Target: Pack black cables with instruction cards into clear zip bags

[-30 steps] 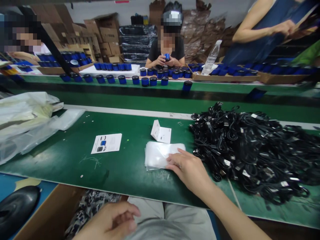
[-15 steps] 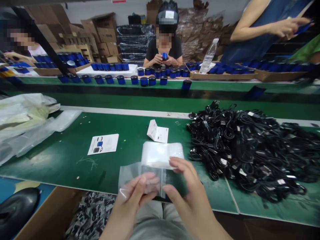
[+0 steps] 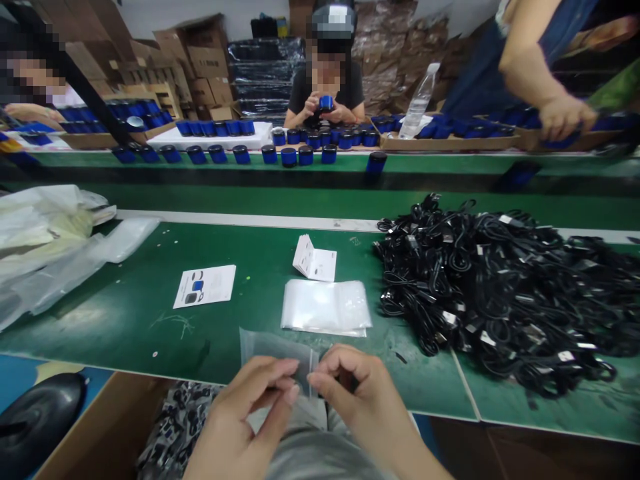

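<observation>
We see one clear plastic bag (image 3: 267, 345) at the near edge of the green table (image 3: 125, 327). Our right hand (image 3: 360, 387) has its grip closed, pinching the right end of this bag. Our left hand (image 3: 240, 413) is at the bag too, its grip slightly open; if it pinches the film, we cannot tell. Just beyond lies the stack of clear bags (image 3: 323, 307), then the folded leaflet (image 3: 323, 265); to the right, the black cables (image 3: 480, 300) are heaped.
</observation>
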Tool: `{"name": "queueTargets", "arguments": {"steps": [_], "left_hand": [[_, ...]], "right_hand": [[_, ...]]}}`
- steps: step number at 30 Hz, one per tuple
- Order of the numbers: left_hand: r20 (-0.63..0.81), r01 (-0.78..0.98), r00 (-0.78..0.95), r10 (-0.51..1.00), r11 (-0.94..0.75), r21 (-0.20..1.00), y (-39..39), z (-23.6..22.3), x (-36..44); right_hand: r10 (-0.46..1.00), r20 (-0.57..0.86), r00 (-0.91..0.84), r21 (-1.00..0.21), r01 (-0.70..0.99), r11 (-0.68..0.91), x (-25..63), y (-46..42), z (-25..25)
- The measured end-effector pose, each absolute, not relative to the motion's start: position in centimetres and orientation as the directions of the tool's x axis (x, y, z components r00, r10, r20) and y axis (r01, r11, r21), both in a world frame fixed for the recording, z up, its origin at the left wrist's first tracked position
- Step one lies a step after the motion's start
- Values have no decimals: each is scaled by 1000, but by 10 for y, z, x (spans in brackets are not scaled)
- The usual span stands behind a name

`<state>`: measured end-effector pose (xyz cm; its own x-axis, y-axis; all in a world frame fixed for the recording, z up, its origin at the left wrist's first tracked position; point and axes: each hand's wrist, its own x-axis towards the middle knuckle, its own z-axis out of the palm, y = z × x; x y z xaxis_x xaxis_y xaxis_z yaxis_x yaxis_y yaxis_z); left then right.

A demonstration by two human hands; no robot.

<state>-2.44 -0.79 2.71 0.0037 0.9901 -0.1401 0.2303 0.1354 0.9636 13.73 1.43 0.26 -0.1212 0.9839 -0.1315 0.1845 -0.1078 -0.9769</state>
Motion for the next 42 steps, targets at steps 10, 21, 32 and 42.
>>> {"name": "queueTargets", "arguments": {"steps": [10, 21, 32, 42], "left_hand": [[-180, 390, 163, 970, 104, 915, 7, 20, -28], [-273, 452, 150, 950, 180, 874, 7, 20, -23], [193, 729, 223, 955, -295, 617, 4, 10, -35], [159, 748, 91, 983, -173, 641, 5, 13, -55]], "right_hand": [[978, -114, -177, -980, 181, -82, 128, 9, 1], [948, -36, -315, -980, 195, 28, 135, 8, -1], [884, 346, -314, -641, 610, 467, 114, 2, 0], [995, -98, -38, -732, 680, -46, 136, 156, 48]]}}
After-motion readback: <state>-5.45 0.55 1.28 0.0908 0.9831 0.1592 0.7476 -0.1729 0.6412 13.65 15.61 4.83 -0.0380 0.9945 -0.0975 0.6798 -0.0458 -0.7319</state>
